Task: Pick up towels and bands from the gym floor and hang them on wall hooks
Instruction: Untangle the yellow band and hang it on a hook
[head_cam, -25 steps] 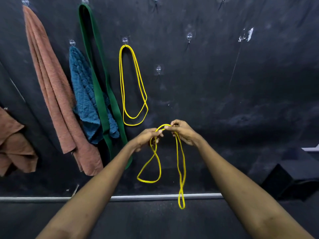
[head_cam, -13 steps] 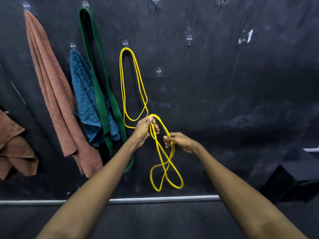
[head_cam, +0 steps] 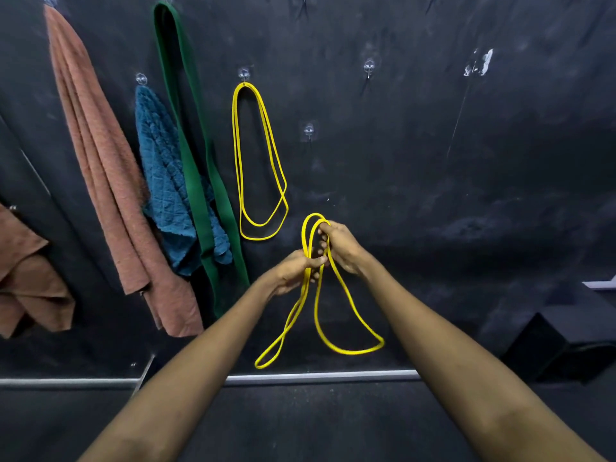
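Both hands hold a thin yellow band [head_cam: 350, 301] in front of the black wall. My right hand [head_cam: 341, 246] grips its folded top, a small loop sticking up above the fingers. Just below and to the left, my left hand [head_cam: 296, 270] pinches the strands. Two loops of the band dangle beneath the hands. An empty hook [head_cam: 309, 130] is on the wall above the hands. Another yellow band [head_cam: 263, 161] hangs from a hook [head_cam: 244, 74] to the upper left.
A green band [head_cam: 196, 161], a blue towel [head_cam: 166, 181] and a long brown towel [head_cam: 100, 155] hang at the left, with another brown towel [head_cam: 30, 278] at the far left. More empty hooks [head_cam: 369, 66] are on the wall. A black box [head_cam: 560, 341] stands at the right.
The hands have come together and shifted right. My right hand has risen to grip the band's top, and the hanging part has spread into two separate loops.
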`<state>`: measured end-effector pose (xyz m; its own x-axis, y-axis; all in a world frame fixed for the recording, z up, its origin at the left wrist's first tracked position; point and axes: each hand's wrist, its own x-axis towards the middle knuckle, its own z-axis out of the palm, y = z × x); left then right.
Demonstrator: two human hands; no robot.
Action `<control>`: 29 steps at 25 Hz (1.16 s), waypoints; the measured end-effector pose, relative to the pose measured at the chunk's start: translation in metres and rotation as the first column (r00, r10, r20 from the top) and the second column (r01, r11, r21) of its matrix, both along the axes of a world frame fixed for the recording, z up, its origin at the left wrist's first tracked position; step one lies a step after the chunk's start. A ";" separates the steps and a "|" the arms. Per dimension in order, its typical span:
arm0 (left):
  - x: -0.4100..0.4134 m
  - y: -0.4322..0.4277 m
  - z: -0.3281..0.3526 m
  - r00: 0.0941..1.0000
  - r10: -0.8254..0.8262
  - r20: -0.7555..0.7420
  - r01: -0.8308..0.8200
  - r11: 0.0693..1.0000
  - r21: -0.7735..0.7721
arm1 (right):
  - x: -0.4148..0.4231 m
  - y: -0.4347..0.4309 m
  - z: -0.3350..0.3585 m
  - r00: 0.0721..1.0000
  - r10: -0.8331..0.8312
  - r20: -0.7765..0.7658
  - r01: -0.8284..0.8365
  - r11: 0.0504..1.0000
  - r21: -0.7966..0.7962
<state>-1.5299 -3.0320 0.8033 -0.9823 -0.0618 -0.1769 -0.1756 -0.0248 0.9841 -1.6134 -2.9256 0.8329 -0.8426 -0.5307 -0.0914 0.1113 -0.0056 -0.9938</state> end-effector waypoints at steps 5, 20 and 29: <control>-0.011 0.000 0.005 0.984 0.175 -0.010 -0.175 0.984 -0.026 | 0.002 -0.002 0.003 0.999 0.007 -0.031 -0.011 0.994 -0.106; -0.019 -0.029 0.070 0.969 0.243 -0.037 -0.215 0.912 0.350 | 0.007 0.029 -0.117 0.960 0.274 -0.056 -0.231 0.889 0.396; -0.001 -0.046 0.089 0.974 0.168 -0.152 -0.069 0.859 0.508 | 0.021 0.008 -0.110 0.892 0.452 0.023 -0.437 0.845 0.310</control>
